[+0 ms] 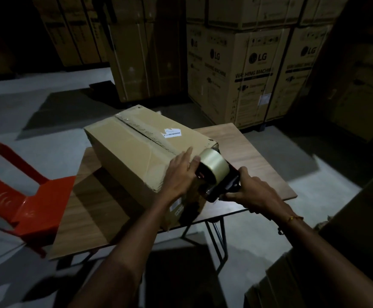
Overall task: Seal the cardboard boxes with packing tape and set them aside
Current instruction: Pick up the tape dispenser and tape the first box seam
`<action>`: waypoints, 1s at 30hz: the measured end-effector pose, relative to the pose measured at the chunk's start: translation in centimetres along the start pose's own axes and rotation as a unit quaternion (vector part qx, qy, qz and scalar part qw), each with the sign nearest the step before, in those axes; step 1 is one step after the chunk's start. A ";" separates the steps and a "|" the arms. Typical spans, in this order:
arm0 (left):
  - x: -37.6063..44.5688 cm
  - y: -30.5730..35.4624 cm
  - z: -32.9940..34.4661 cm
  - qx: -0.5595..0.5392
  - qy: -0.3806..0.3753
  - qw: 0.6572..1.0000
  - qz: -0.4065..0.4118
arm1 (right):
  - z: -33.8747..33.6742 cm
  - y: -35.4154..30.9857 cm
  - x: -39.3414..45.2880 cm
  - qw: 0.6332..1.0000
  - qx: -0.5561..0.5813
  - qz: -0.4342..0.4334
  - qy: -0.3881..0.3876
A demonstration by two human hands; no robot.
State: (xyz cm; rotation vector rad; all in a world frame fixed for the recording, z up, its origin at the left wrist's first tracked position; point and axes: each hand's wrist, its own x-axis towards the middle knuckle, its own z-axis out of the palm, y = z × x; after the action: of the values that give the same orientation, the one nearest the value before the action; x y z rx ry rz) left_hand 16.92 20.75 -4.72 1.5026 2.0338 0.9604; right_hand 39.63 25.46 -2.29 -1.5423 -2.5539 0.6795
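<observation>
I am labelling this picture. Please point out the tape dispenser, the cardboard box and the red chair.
tape dispenser (214, 168), head view, on its tape roll.
cardboard box (123, 147), head view, on its top flap.
red chair (37, 210), head view, on its seat.

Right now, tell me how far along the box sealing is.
Done: the box lies closed on the table; old tape marks run along its top seam. In hand: the right hand grips the tape dispenser at the near end, and the left hand lies flat on the box. Left: run tape along the seam, set the box aside.
</observation>
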 end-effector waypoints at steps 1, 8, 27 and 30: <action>-0.2 -0.6 0.3 0.075 0.021 0.997 0.001 | 0.2 0.4 -0.1 1.000 0.006 0.004 0.007; 0.3 -4.7 0.9 0.376 0.083 0.921 0.052 | 2.2 2.7 0.9 0.998 0.017 0.047 0.029; 7.5 -10.6 -7.5 0.345 0.101 0.932 0.047 | 7.8 5.1 10.7 0.996 -0.011 0.036 0.081; 8.5 -10.3 -7.0 0.334 0.122 0.933 0.048 | 9.5 5.7 13.0 0.996 -0.014 0.035 0.081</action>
State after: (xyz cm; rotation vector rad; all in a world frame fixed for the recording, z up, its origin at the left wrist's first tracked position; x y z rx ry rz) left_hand 2.70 25.09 -7.21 1.9012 2.6631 0.5142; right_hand 35.22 35.74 -15.15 -1.6315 -2.4114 0.5045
